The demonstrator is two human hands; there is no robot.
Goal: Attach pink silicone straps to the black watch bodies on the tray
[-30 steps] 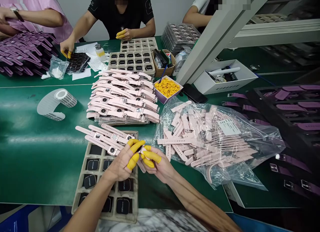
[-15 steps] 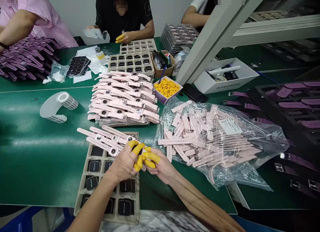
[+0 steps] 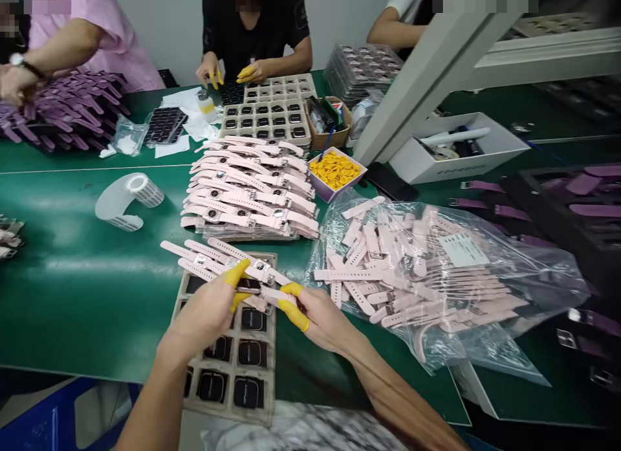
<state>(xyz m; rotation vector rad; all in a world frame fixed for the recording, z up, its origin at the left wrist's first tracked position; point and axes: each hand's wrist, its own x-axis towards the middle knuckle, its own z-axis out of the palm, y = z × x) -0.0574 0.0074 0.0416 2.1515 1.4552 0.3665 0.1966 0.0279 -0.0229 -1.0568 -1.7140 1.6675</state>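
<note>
My left hand [image 3: 206,308], with yellow finger cots on thumb and forefinger, pinches the dark case of a smartwatch [image 3: 250,285]. My right hand [image 3: 323,318], also in yellow finger cots, grips a pink watch strap [image 3: 277,296] that runs from the right side of that case. Whether the strap is fully seated in the case I cannot tell. Beneath my hands lies a beige compartment tray [image 3: 273,367] with dark square watch faces [image 3: 249,393] in its pockets. Several pink-strapped watches [image 3: 196,260] lie across its far end.
Beyond the tray stands a stack of pink-strapped watches [image 3: 252,195]. A clear bag of pink straps [image 3: 436,276] lies at right, behind it a box of yellow finger cots [image 3: 338,171]. A slanted grey post [image 3: 417,76] rises there. Co-workers sit opposite; a label roll [image 3: 127,202] lies left.
My hands have drawn slightly apart, so the watch case and strap show between them. The view has swung a little left. The co-worker opposite has lowered a sheet to the table.
</note>
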